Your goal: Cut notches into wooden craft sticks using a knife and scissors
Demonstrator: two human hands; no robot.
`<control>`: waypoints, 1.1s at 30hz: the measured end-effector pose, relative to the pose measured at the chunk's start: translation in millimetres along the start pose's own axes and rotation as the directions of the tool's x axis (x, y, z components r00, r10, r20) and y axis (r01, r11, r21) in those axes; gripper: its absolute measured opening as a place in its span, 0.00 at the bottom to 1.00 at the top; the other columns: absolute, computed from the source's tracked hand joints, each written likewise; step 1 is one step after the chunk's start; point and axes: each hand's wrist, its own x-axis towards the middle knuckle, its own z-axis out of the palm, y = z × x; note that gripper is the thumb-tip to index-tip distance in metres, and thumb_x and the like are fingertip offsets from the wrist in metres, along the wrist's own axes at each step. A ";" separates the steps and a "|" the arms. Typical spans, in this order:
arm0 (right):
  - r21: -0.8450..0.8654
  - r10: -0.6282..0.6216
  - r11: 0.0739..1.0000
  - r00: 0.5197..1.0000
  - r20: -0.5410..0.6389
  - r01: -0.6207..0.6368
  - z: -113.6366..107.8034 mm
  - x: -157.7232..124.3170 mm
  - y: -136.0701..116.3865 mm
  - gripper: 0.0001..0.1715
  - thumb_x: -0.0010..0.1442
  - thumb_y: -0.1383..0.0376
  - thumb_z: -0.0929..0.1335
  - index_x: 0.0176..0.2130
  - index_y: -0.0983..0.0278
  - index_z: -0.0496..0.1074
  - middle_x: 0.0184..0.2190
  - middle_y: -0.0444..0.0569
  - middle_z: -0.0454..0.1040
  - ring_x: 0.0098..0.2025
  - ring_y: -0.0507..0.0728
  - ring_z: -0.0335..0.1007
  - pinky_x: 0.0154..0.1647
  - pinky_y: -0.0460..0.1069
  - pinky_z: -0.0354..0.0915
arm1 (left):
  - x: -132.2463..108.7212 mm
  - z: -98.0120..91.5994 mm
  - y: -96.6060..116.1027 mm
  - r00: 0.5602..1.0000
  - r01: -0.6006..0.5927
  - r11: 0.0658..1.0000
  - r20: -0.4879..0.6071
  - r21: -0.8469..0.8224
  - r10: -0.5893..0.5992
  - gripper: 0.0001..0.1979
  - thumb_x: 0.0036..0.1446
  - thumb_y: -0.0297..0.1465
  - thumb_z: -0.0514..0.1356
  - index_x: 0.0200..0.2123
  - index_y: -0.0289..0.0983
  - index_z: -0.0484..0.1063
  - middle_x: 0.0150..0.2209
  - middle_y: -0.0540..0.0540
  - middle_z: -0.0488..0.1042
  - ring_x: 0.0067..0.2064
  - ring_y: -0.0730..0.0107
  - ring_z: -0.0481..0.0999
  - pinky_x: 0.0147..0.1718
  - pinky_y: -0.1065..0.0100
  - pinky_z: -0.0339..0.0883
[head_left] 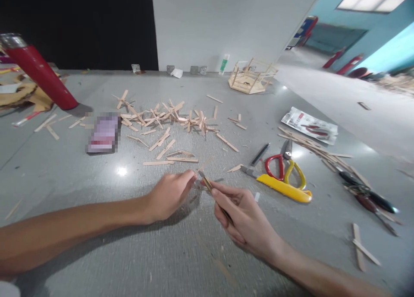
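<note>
My left hand (pixel 171 195) is closed, thumb and fingers pinching a thin wooden stick (pixel 203 164) over the grey table. In my right hand (pixel 242 215) is a slim craft knife (pixel 207 183), its blade tip close to the stick; whether they touch I cannot tell. Just beyond my hands lie loose popsicle sticks (pixel 183 159). To the right of them rest scissors (pixel 280 169) with one red and one yellow handle, a yellow utility knife (pixel 284 189) and a dark pen-like tool (pixel 260 154).
A messy heap of wooden sticks (pixel 171 111) spreads behind. A phone (pixel 103 133) lies left, near a red cylinder (pixel 42 74). A stick-built frame (pixel 249 83) and a glue tube (pixel 224 64) stand at the back. Dark-handled tools (pixel 365 195) and a packet (pixel 310 125) lie right.
</note>
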 end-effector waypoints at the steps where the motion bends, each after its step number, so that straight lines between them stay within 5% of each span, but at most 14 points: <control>1: -0.067 -0.015 0.998 1.000 -0.004 0.015 -0.4 0.4 0.3 0.37 0.64 0.49 0.68 0.61 0.71 0.73 0.14 0.33 0.61 0.09 0.44 0.44 0.07 0.41 0.44 | 0.0 0.6 -0.5 1.000 -0.002 1.000 0.002 0.011 0.002 0.19 0.75 0.37 0.42 0.37 0.38 0.67 0.26 0.50 0.71 0.26 0.68 0.70 0.28 0.68 0.60; 4: -0.317 -0.128 0.942 0.991 -0.038 0.110 -3.3 1.8 4.2 0.30 0.68 0.53 0.65 0.59 0.70 0.75 0.15 0.35 0.58 0.13 0.47 0.49 0.12 0.42 0.48 | 0.8 1.7 -1.4 1.000 -0.011 0.999 0.010 0.033 0.011 0.19 0.75 0.36 0.43 0.35 0.38 0.66 0.23 0.52 0.67 0.24 0.70 0.66 0.26 0.68 0.56; 8: -0.629 -0.373 0.731 0.927 -0.042 0.265 -8.1 2.6 13.1 0.23 0.69 0.59 0.64 0.54 0.66 0.80 0.22 0.39 0.56 0.22 0.49 0.47 0.21 0.44 0.51 | 2.4 1.1 0.0 0.999 -0.025 0.999 0.026 0.043 0.024 0.17 0.74 0.33 0.44 0.31 0.39 0.63 0.20 0.55 0.60 0.21 0.72 0.59 0.24 0.69 0.50; 13: -0.746 -0.463 0.579 0.886 0.029 0.328 -8.6 2.3 12.6 0.23 0.70 0.61 0.62 0.55 0.64 0.79 0.21 0.38 0.53 0.23 0.50 0.43 0.24 0.45 0.53 | 2.5 -0.9 2.4 1.000 -0.015 0.999 0.025 0.040 0.014 0.17 0.73 0.33 0.45 0.29 0.40 0.59 0.20 0.56 0.56 0.20 0.73 0.56 0.23 0.69 0.47; 15: -0.719 -0.444 0.607 0.895 0.045 0.338 -8.5 3.3 7.2 0.23 0.70 0.61 0.62 0.56 0.65 0.79 0.20 0.38 0.53 0.22 0.50 0.45 0.24 0.45 0.54 | 3.1 -1.6 2.6 1.000 -0.010 0.999 0.025 0.031 0.010 0.18 0.73 0.34 0.44 0.28 0.40 0.59 0.19 0.56 0.56 0.20 0.73 0.55 0.22 0.70 0.47; 19: -0.542 -0.181 0.824 0.983 0.025 0.165 -11.0 5.8 -3.1 0.29 0.70 0.55 0.61 0.58 0.70 0.77 0.16 0.37 0.57 0.17 0.50 0.50 0.16 0.45 0.50 | 4.7 -1.6 1.7 1.000 -0.016 1.000 0.025 0.017 0.016 0.18 0.74 0.36 0.44 0.29 0.40 0.60 0.19 0.57 0.56 0.20 0.73 0.56 0.23 0.70 0.48; 25: -0.721 -0.448 0.596 0.892 0.066 0.353 -13.8 5.0 -1.7 0.25 0.70 0.61 0.63 0.58 0.67 0.78 0.20 0.39 0.55 0.21 0.49 0.48 0.24 0.46 0.53 | 1.7 2.1 -0.5 1.000 -0.025 0.999 0.007 0.031 0.025 0.17 0.74 0.34 0.44 0.30 0.40 0.60 0.19 0.57 0.57 0.20 0.73 0.57 0.23 0.70 0.47; 29: -0.569 -0.254 0.785 0.965 0.069 0.247 -11.6 5.8 -4.1 0.25 0.70 0.57 0.63 0.54 0.69 0.80 0.17 0.37 0.58 0.18 0.49 0.52 0.19 0.44 0.52 | -0.4 2.6 -1.3 0.999 -0.036 0.999 -0.007 0.025 0.036 0.17 0.75 0.35 0.45 0.31 0.40 0.61 0.19 0.57 0.59 0.20 0.73 0.59 0.23 0.70 0.49; 33: -0.237 -0.030 0.970 0.996 0.078 0.048 -9.7 7.5 -8.0 0.27 0.67 0.49 0.65 0.50 0.67 0.79 0.14 0.34 0.59 0.10 0.46 0.48 0.10 0.42 0.46 | -0.1 3.6 -3.9 0.998 -0.053 0.999 -0.030 0.012 0.053 0.19 0.75 0.36 0.44 0.31 0.39 0.62 0.20 0.56 0.60 0.20 0.74 0.60 0.23 0.70 0.51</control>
